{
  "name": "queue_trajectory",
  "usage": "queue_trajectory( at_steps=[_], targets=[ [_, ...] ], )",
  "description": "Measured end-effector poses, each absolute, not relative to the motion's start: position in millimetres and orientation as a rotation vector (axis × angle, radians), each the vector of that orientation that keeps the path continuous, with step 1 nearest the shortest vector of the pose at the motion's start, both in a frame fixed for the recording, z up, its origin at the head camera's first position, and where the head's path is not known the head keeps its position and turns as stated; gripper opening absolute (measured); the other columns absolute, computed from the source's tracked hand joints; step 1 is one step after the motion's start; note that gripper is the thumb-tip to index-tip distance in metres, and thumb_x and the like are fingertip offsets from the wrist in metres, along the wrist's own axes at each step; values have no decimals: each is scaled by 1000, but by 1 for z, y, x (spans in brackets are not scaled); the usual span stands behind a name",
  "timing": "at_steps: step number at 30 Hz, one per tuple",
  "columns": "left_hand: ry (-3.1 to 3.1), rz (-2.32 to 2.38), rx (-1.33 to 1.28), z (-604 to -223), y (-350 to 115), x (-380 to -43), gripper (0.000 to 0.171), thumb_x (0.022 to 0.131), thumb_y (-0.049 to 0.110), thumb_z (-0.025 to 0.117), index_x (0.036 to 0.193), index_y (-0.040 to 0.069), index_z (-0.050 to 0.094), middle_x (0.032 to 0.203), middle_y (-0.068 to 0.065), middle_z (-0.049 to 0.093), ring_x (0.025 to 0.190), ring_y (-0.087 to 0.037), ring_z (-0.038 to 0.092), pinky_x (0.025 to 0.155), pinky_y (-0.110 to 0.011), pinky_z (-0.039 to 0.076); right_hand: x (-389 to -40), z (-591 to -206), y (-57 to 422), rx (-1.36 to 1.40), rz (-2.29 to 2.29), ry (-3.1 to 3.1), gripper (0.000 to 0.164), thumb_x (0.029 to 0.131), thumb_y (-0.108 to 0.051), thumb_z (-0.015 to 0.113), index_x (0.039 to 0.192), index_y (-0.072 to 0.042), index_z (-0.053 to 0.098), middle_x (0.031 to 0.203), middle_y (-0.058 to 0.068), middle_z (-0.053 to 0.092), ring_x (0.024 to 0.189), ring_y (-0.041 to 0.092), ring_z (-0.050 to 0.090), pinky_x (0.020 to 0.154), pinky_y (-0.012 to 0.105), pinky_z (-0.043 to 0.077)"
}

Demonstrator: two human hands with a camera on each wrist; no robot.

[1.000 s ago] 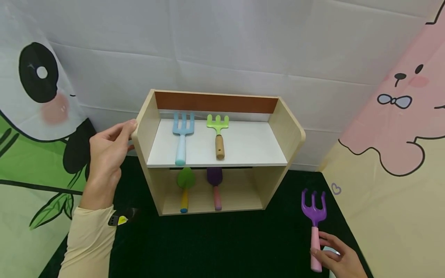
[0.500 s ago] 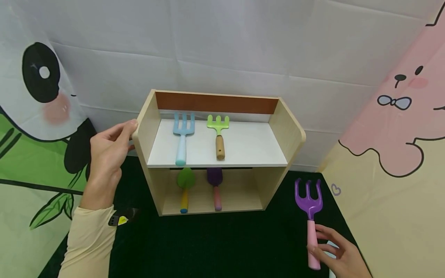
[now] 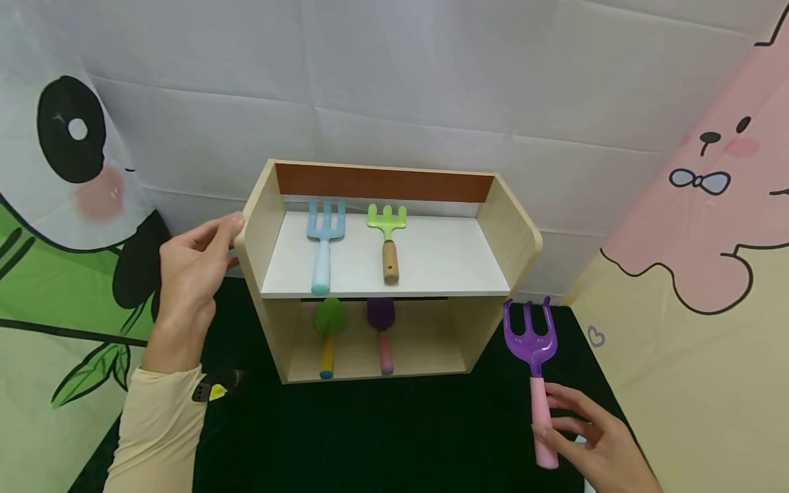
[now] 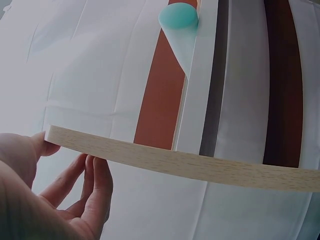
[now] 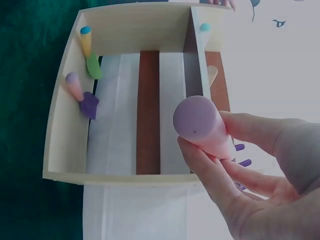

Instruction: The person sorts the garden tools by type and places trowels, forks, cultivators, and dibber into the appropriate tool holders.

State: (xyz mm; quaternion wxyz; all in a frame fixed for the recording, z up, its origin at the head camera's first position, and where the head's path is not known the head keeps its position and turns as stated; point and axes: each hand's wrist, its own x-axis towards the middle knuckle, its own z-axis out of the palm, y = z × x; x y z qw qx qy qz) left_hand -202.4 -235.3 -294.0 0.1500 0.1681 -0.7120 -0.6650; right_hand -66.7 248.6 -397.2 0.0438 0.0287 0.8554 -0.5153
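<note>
A two-tier wooden shelf (image 3: 459, 335) stands in the middle of the head view. My left hand (image 3: 194, 274) pinches the upper front edge of its left side panel (image 4: 115, 155), thumb on one face and fingers on the other. With my right hand (image 3: 585, 428) I hold a purple hand fork (image 3: 531, 342) by its pink handle (image 5: 200, 120), tines up, right of the shelf. On the white upper board lie a light blue fork (image 3: 323, 239) and a green fork (image 3: 388, 236) with a wooden handle. The lower tier holds a green trowel (image 3: 329, 318) and a purple trowel (image 3: 381, 313).
Dark green cloth (image 3: 370, 431) covers the table under and before the shelf. A white curtain (image 3: 401, 82) hangs behind it. Printed cartoon panels flank both sides, a pink one (image 3: 709, 226) at the right. A pale item (image 3: 582, 445) shows partly behind my right hand.
My right hand has carried the purple hand fork up and to the left, closer to the shelf's right side. My left hand and the shelf have stayed in place.
</note>
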Motion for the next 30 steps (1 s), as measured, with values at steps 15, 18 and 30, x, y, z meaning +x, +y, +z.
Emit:
queue_trajectory(
  at_steps=[15, 18, 30],
  targets=[
    [-2057, -1907, 478, -294, -235, -202, 58, 78, 59, 65, 125, 26, 63, 132, -2, 50, 116, -17, 44, 102, -45, 38, -81, -378, 234, -91, -1517, 2715, 56, 82, -25, 75, 133, -19, 51, 122, 9, 55, 92, 13, 65, 71, 26, 55],
    [-2055, -1906, 470, -294, -235, -203, 58, 78, 59, 65, 125, 26, 64, 132, -2, 50, 116, -17, 45, 101, -44, 38, -86, -376, 233, -236, -1548, 2746, 53, 84, -18, 73, 132, -14, 52, 118, 11, 56, 91, 13, 66, 71, 26, 56],
    [-2060, -1884, 468, -296, -236, -204, 59, 77, 60, 64, 125, 26, 64, 131, -2, 51, 116, -17, 45, 99, -44, 40, -112, -365, 229, -558, -1574, 2774, 50, 86, -7, 70, 133, -6, 52, 118, 15, 58, 91, 12, 67, 72, 25, 55]
  ],
)
